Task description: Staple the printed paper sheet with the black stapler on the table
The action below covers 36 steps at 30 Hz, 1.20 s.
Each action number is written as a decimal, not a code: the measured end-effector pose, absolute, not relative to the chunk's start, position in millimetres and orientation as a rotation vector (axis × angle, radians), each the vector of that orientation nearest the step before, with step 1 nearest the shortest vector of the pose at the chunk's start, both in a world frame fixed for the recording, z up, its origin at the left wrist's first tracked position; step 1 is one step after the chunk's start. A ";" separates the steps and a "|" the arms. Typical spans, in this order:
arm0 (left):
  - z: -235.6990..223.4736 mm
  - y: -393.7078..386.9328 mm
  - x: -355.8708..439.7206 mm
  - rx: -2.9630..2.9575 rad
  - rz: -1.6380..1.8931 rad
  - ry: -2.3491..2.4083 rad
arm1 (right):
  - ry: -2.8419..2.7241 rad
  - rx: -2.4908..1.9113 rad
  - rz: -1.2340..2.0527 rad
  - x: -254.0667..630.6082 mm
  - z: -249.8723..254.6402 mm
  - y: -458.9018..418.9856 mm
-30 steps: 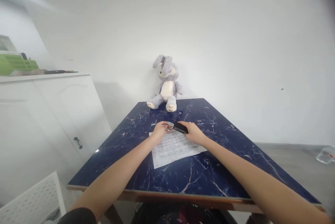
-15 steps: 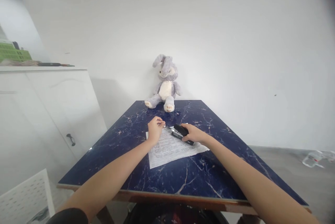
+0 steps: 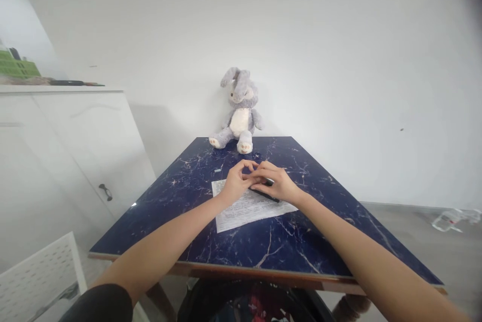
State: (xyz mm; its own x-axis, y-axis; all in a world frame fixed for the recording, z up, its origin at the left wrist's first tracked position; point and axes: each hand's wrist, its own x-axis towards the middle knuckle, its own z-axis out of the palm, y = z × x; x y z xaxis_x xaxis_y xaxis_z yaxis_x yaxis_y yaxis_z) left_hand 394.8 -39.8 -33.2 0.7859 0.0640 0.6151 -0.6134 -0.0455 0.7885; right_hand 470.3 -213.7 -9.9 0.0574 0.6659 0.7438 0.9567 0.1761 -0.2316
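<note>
A black stapler (image 3: 273, 197) lies over a printed sheet of paper (image 3: 241, 215) on the dark blue marbled table, mostly covered by my hands. My right hand (image 3: 276, 184) is wrapped around its body from the right. Curled in from the left, my left hand (image 3: 237, 181) has its fingers closed at the stapler's front end. The fingertips of both hands meet there and hide that end, so any small piece between them cannot be seen. Just beyond my left hand, a small pale strip (image 3: 218, 170) rests on the tabletop.
A grey plush rabbit (image 3: 241, 116) sits at the table's (image 3: 271, 246) far edge against the wall. White cabinets (image 3: 83, 151) stand to the left, a white perforated basket (image 3: 41, 277) at lower left. Clear plastic items (image 3: 450, 220) lie on the floor at right.
My left hand, which was pinching a tiny shiny piece beside the opened stapler, has moved right onto the stapler's front end. My right hand's fingers have shifted forward over it.
</note>
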 end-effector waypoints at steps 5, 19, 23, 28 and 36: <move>-32.1 -40.3 392.7 1.510 0.539 -0.518 | -1.773 -1.595 -0.599 468.5 -9.1 -215.2; -44.4 82.6 418.7 2.759 0.780 0.501 | -0.914 -2.320 -0.436 587.5 -46.2 -263.0; -55.2 89.9 423.3 2.856 0.596 0.514 | -0.781 -2.440 -0.387 611.6 -64.5 -274.9; -57.4 81.0 424.0 2.826 0.600 0.489 | -0.731 -2.458 -0.385 613.2 -73.5 -265.4; -51.7 47.2 426.1 2.311 0.785 -0.091 | -1.007 -2.028 -0.369 553.0 -46.7 -228.9</move>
State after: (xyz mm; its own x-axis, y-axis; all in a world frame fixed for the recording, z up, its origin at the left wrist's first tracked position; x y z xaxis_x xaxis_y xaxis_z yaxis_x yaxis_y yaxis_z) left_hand 426.1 47.2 -51.7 0.8153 0.1444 0.5608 -0.2690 -0.7632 0.5876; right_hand 553.0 -228.9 -46.7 0.6366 0.5246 0.5653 0.7655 -0.3413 -0.5454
